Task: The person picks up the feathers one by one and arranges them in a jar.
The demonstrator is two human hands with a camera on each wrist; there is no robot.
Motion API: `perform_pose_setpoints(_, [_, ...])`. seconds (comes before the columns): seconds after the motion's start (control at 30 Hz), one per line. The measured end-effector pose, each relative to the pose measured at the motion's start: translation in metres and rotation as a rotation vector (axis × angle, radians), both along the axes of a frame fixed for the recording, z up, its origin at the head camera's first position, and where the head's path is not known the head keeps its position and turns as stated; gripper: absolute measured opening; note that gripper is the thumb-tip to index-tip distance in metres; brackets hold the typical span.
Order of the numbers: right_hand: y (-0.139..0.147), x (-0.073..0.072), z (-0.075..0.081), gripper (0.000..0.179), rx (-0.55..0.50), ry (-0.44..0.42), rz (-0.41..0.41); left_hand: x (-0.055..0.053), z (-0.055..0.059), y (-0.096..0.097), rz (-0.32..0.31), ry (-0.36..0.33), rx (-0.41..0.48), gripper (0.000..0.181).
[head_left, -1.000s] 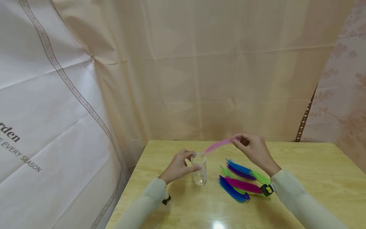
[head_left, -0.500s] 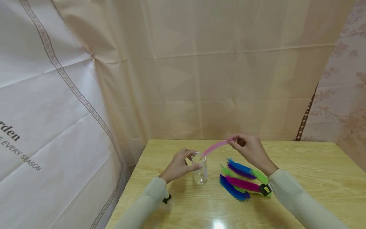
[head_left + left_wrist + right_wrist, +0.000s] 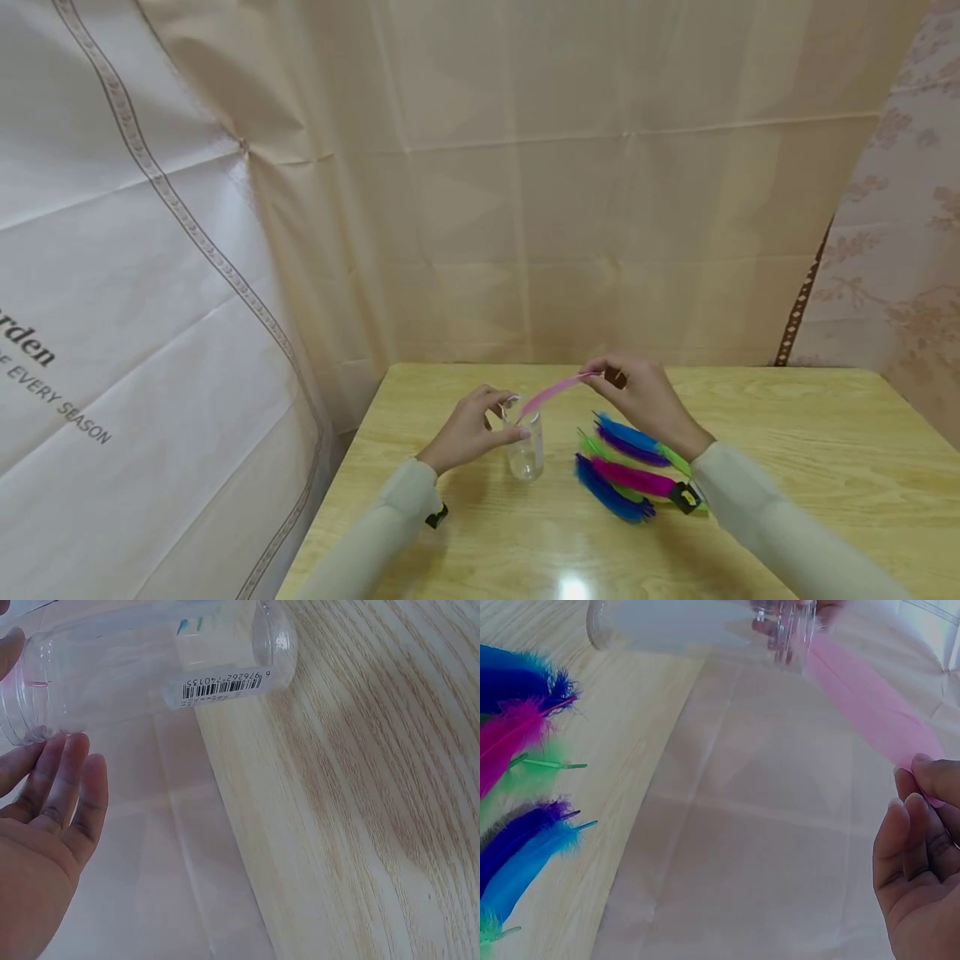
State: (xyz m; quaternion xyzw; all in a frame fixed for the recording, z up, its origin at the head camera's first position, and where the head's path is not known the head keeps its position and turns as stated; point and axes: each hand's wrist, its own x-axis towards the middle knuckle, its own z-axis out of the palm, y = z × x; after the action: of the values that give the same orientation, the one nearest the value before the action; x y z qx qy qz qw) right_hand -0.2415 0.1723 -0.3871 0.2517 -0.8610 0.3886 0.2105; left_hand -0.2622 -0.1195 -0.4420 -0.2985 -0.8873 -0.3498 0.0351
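Note:
A clear jar (image 3: pixel 527 458) stands upright on the table, a barcode label (image 3: pixel 221 686) on its side. My left hand (image 3: pixel 468 429) grips it near the rim, thumb on the near side and fingers on the far side. Between thumb and fingertips, my right hand (image 3: pixel 645 400) pinches one end of a light pink feather (image 3: pixel 874 705). The feather slants down to the left, its lower end at the jar's mouth and the quill just inside the rim. Beneath the right forearm lie several loose feathers, among them a magenta feather (image 3: pixel 633 478) and a blue feather (image 3: pixel 607 493).
The wooden table (image 3: pixel 817 450) stretches away to the right. A beige cloth (image 3: pixel 562 208) hangs behind its far edge, and a white printed cloth (image 3: pixel 150 375) hangs at the left. Each wrist carries a small black camera (image 3: pixel 684 497).
My right hand has moved left, bringing the pink feather with it, so its quill end has gone from the rim into the jar's mouth. The left hand and jar have stayed nearly still.

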Motion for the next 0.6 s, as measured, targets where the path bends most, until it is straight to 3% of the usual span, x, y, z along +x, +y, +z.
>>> perform_pose_setpoints(0.17, [-0.004,-0.002,-0.003,0.007,0.004,0.045,0.039,-0.002,0.0,-0.001,-0.003,-0.018,0.022,0.061])
perform_pose_setpoints(0.6, [-0.021,0.0,-0.007,0.013,0.034,0.068,0.121,-0.002,-0.001,0.0,-0.006,-0.011,0.032,0.064])
